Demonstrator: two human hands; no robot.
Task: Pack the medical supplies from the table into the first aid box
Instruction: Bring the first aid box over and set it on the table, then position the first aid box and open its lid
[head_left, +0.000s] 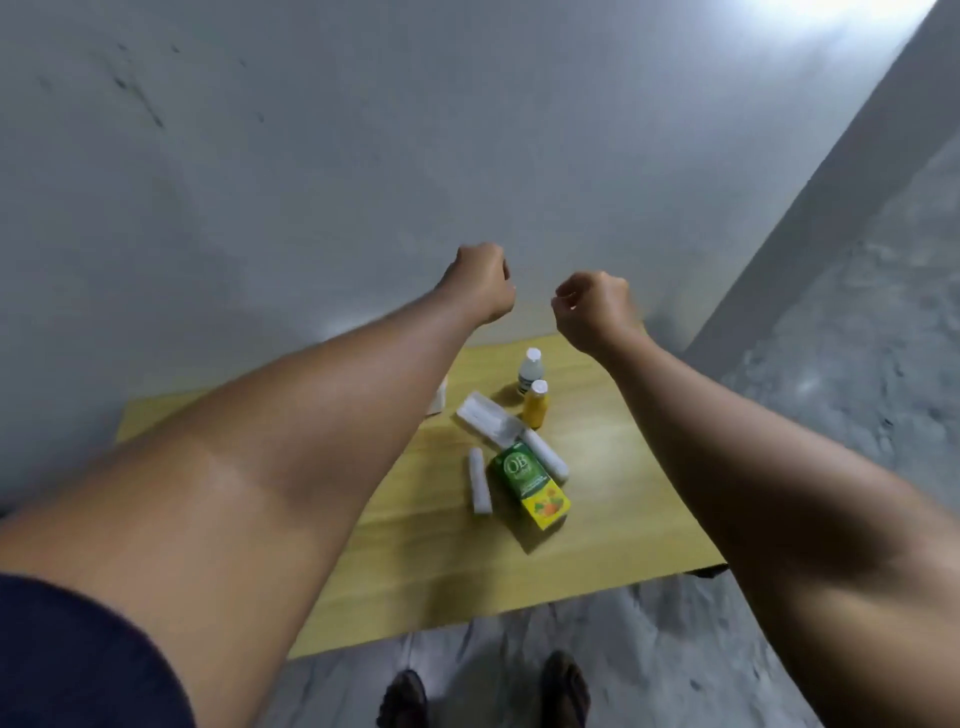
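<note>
On the yellow wooden table (426, 561) lie a green and yellow carton (530, 486), two white gauze rolls (479, 480) (546, 453), a flat white packet (485, 418), a clear bottle with a white cap (531, 370) and a yellow bottle (536, 402). A white box corner (439, 402) peeks out from under my left forearm; the rest of it is hidden. My left hand (480, 280) and my right hand (592, 306) are held up above the table's far edge, both curled into fists and holding nothing.
A grey wall stands right behind the table. Grey mottled floor runs to the right and in front, where my two shoes (405, 699) (563, 686) show near the table's front edge.
</note>
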